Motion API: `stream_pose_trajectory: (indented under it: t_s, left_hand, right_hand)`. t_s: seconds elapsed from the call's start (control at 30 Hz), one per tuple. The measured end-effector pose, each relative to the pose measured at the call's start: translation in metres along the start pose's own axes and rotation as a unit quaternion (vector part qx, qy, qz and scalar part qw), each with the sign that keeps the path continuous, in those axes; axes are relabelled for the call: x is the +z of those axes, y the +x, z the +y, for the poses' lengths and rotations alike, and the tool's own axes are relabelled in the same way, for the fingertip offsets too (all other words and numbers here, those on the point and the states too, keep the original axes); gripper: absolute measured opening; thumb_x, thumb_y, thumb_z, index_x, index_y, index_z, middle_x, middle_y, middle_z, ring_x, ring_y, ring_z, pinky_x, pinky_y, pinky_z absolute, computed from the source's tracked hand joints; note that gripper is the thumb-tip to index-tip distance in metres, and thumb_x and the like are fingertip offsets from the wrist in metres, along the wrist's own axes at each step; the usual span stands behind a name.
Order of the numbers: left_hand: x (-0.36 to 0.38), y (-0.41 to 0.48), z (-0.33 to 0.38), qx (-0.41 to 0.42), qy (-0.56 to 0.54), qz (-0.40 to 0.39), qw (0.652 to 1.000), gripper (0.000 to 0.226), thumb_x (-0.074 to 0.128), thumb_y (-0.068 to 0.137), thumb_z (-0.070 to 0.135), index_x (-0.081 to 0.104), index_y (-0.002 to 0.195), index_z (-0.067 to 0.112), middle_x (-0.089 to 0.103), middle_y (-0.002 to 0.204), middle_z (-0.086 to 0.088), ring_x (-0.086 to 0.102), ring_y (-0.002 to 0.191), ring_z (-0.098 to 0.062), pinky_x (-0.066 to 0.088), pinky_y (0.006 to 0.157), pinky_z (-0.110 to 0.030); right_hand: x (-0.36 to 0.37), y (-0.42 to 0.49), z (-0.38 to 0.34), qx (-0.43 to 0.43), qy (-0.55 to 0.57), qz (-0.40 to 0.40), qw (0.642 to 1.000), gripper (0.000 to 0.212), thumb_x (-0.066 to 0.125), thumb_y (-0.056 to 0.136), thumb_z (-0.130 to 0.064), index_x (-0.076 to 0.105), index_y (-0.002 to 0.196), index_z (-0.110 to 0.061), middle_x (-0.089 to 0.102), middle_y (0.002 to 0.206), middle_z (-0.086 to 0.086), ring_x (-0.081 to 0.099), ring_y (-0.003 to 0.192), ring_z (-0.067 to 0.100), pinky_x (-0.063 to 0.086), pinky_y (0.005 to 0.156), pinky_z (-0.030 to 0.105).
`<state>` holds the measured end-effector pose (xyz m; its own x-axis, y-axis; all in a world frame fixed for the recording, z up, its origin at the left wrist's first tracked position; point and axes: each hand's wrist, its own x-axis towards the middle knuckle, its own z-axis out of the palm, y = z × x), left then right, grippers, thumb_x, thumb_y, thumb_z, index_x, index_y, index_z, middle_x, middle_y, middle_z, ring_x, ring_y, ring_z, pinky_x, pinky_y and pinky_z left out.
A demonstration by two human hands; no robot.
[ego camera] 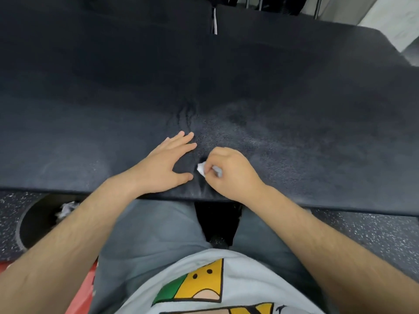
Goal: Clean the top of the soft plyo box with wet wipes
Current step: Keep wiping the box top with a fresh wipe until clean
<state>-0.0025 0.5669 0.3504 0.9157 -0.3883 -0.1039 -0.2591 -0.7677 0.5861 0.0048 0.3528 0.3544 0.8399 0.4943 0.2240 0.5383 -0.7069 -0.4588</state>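
The black soft plyo box (226,82) fills the upper part of the view, its textured top showing pale dusty streaks near the front edge. My right hand (229,171) grips a small crumpled white wet wipe (201,168) and holds it down on the box top close to the front edge. My left hand (167,163) lies flat on the box just left of the wipe, fingers straight and spread. The cover is creased between and beyond the hands.
A dark round bin (38,223) with crumpled white wipes (65,209) stands on the speckled floor at the lower left. Something red (77,298) lies at the bottom left. A second black box (102,17) adjoins at the back.
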Motion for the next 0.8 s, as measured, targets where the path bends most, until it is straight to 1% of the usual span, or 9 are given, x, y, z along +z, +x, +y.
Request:
stream_pose_trajectory:
  t_s: [0.03,0.1,0.2,0.3,0.37,0.43,0.53,0.67,0.8]
  left_hand:
    - [0.002,0.001,0.001,0.002,-0.002,0.002,1.000,0.079,0.071,0.090,0.031,0.028,0.156,0.025,0.003,0.164,0.019,-0.011,0.148,0.007,-0.008,0.119,-0.019]
    - [0.003,0.001,0.002,0.006,-0.003,0.012,1.000,0.078,0.070,0.090,0.032,0.029,0.156,0.025,0.004,0.164,0.018,-0.010,0.148,0.006,-0.008,0.120,-0.019]
    - [0.004,-0.002,0.002,0.012,0.012,0.004,1.000,0.080,0.070,0.090,0.036,0.026,0.156,0.025,0.003,0.165,0.016,-0.011,0.149,0.004,-0.007,0.122,-0.024]
    - [0.004,-0.001,0.001,0.012,0.029,-0.015,0.999,0.083,0.069,0.091,0.035,0.021,0.158,0.026,-0.002,0.165,0.015,-0.015,0.149,0.002,-0.009,0.122,-0.026]
    - [0.005,0.000,0.002,0.009,0.030,-0.015,0.999,0.083,0.070,0.091,0.034,0.021,0.158,0.026,-0.002,0.164,0.016,-0.015,0.148,0.002,-0.010,0.122,-0.025]
    - [0.006,0.000,0.004,0.007,0.027,-0.006,1.000,0.083,0.070,0.090,0.033,0.021,0.158,0.027,-0.002,0.164,0.018,-0.015,0.148,0.003,-0.010,0.121,-0.024]
    - [0.007,-0.004,0.006,0.009,0.040,0.000,0.999,0.081,0.066,0.092,0.033,0.021,0.158,0.026,-0.003,0.164,0.017,-0.016,0.148,0.003,-0.011,0.121,-0.025]
    - [0.013,-0.013,0.008,0.016,0.050,-0.009,0.999,0.074,0.060,0.096,0.030,0.019,0.158,0.027,-0.004,0.165,0.016,-0.018,0.148,0.002,-0.011,0.122,-0.026]
    - [0.018,-0.016,0.006,0.020,0.040,-0.004,0.999,0.074,0.055,0.094,0.032,0.020,0.158,0.026,-0.005,0.165,0.016,-0.018,0.148,0.003,-0.011,0.122,-0.028]
  right_hand:
    - [0.005,0.001,-0.005,0.011,0.005,0.013,1.000,0.011,0.062,0.082,-0.009,0.070,0.076,-0.014,0.062,0.080,0.000,0.058,0.072,0.027,0.051,0.073,0.045]
    - [0.015,-0.002,-0.019,0.011,0.012,0.014,1.000,0.017,0.060,0.081,-0.003,0.073,0.085,-0.013,0.063,0.083,0.004,0.059,0.075,0.031,0.050,0.073,0.046]
    - [0.010,-0.018,-0.013,-0.014,0.003,-0.019,1.000,0.016,0.062,0.079,-0.006,0.072,0.085,-0.016,0.062,0.083,0.000,0.059,0.075,0.029,0.046,0.072,0.040]
    - [-0.001,-0.020,0.013,0.051,-0.030,0.033,0.998,0.015,0.063,0.079,-0.006,0.073,0.083,-0.016,0.065,0.087,-0.002,0.062,0.077,0.028,0.041,0.074,0.035]
    - [-0.002,-0.017,0.018,0.075,-0.034,0.060,0.995,0.018,0.062,0.081,-0.002,0.073,0.085,-0.015,0.066,0.089,0.000,0.061,0.078,0.030,0.047,0.075,0.040]
    - [0.000,-0.019,0.013,0.036,-0.023,0.044,0.998,0.019,0.062,0.080,0.000,0.072,0.084,-0.016,0.065,0.089,0.000,0.058,0.079,0.029,0.049,0.076,0.043]
    - [-0.005,-0.036,0.015,-0.028,0.002,-0.002,1.000,0.018,0.065,0.077,-0.002,0.072,0.082,-0.018,0.065,0.087,-0.003,0.057,0.078,0.025,0.048,0.077,0.043]
    - [-0.009,-0.050,0.030,-0.005,0.034,0.025,0.999,0.016,0.064,0.077,-0.006,0.073,0.082,-0.019,0.066,0.089,-0.008,0.057,0.080,0.020,0.048,0.082,0.043]
    - [0.007,-0.039,0.011,-0.036,0.051,0.011,0.998,0.022,0.062,0.084,-0.002,0.076,0.091,-0.018,0.068,0.097,-0.009,0.056,0.087,0.019,0.045,0.083,0.039]
